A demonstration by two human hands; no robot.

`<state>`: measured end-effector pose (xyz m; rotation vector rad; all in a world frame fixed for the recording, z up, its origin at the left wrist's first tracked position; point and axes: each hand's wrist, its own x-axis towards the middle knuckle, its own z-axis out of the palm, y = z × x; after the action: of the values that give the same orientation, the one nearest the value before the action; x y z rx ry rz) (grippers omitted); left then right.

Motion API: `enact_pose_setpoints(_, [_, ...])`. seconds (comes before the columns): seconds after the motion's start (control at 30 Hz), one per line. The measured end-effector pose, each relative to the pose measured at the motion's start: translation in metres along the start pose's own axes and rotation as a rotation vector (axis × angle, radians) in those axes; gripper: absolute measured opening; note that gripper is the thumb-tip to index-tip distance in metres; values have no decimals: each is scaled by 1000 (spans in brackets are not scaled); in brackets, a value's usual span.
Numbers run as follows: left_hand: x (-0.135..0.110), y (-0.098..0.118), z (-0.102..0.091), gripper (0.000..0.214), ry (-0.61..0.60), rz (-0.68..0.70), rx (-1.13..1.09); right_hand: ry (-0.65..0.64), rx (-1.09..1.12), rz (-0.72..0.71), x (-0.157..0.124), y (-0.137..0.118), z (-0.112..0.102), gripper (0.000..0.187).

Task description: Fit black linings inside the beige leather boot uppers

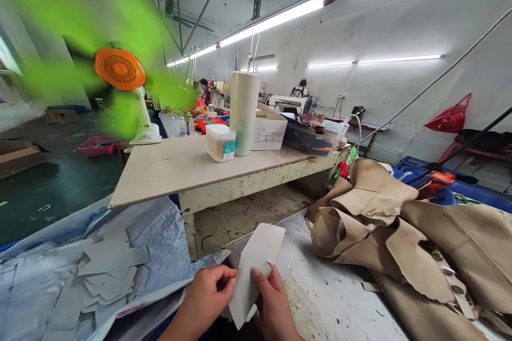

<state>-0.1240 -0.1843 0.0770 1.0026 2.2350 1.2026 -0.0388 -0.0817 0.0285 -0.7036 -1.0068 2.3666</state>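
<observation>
A white cut piece of sheet material (259, 256), thin and long with angled ends, is held up in front of me over the near edge of the table. My right hand (277, 301) grips its right side, thumb on the near face and fingers behind. At the left edge of the piece, my left hand (212, 295) is closed in a pinch, thumb and forefinger together on the edge. Similar pale pieces lie in a loose pile (108, 277) on plastic sheeting (160, 229) to the left. Tan leather-like boot shafts (368, 229) with snaps and straps are heaped on the right.
A raised board (172, 165) carries a tub of cotton swabs (221, 143), a tall pale cylinder (244, 112), a white carton (269, 130) and a dark bin (308, 136). At its left end a green-bladed fan (120, 69) spins. Two people sit farther back.
</observation>
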Motion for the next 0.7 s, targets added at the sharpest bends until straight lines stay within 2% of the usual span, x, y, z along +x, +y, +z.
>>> enact_pose_setpoints(0.1, [-4, -3, -6, 29, -95, 40, -70, 16, 15, 17, -2, -3, 2, 36])
enact_pose_setpoints(0.2, [-8, -9, -7, 28, -26, 80, 16, 25, 32, 57, -6, -7, 6, 39])
enact_pose_setpoints(0.33, [-13, -16, -4, 29, 59, 115, 166, 45, 73, 179, -11, -10, 11, 45])
enact_pose_setpoints(0.47, [-12, -13, -4, 27, 18, 25, 124, 28, 117, 217, -10, -5, 11, 49])
enact_pose_setpoints(0.57, [-11, -8, -2, 26, -4, -63, 42, 6, 86, 188, -8, 1, 6, 47])
enact_pose_setpoints(0.7, [-10, -7, 1, 28, 28, -106, 18, -56, 49, 126, -7, 8, -1, 41])
